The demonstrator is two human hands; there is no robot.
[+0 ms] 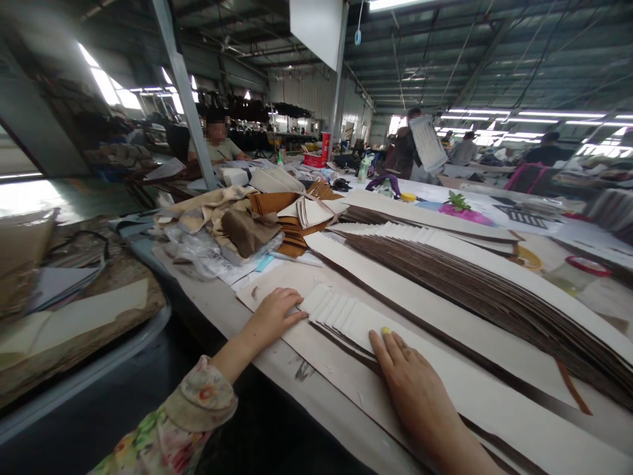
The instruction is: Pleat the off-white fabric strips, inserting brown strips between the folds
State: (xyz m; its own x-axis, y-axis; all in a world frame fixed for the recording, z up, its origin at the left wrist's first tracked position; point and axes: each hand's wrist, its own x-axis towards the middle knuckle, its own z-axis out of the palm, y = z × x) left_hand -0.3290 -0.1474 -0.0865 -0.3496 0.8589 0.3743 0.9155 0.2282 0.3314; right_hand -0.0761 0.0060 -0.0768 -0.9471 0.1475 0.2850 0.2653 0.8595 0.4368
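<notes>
Long strips [499, 389], white on top with brown edges, lie overlapped in a stack on the table before me, their near-left ends fanned like steps. At the left tip of this fan is my left hand [274, 318], fingers stretched out and touching the end of the strips. My right hand [413, 379] rests flat on top of the stack further right, fingers extended, with a small yellow cover on one fingertip. Just beyond lies another long white strip [435, 316]. Behind it is a thick pile of similar strips [469, 290], also fanned at the left.
Brown and tan material pieces [250, 231] and clear plastic [198, 254] heap at the table's left. A cluttered cart or bin [123, 323] stands left, across a dark gap. One person [217, 142] sits beyond; another [408, 148] carries a pale bundle [428, 144].
</notes>
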